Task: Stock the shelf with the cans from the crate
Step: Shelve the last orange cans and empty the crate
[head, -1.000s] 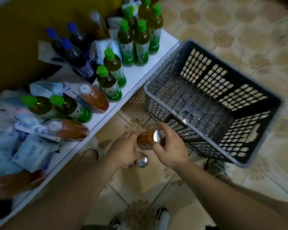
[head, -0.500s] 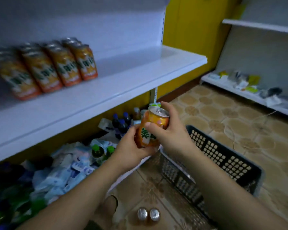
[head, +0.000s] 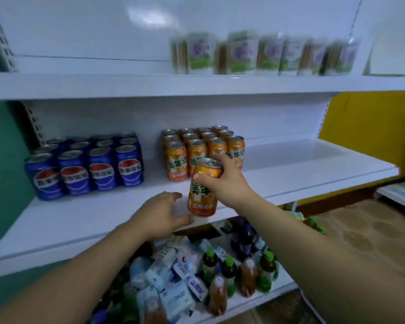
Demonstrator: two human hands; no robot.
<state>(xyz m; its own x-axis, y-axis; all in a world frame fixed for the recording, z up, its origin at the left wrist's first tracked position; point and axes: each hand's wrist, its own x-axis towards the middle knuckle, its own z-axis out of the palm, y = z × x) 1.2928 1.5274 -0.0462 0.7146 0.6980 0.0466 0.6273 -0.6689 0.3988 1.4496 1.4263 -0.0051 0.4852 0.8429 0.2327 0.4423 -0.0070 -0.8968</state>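
My right hand (head: 228,183) grips an orange can (head: 202,197) by its upper part and holds it upright at the front edge of the white middle shelf (head: 290,169). A block of several matching orange cans (head: 194,146) stands on that shelf just behind it. My left hand (head: 160,212) lies next to the can's base with relaxed fingers, its thumb at the bottom rim. The crate is out of view.
Several blue cola cans (head: 84,167) stand left of the orange block. Blurred cartons (head: 255,57) line the upper shelf. The bottom shelf holds green-capped bottles (head: 229,270) and white-blue packs (head: 173,279). Right of the orange cans the middle shelf shows bare white surface.
The view swung up from the crate to the shelf. The can rose from floor level to the middle shelf's front edge. My left hand slipped from gripping it to lying by its base.
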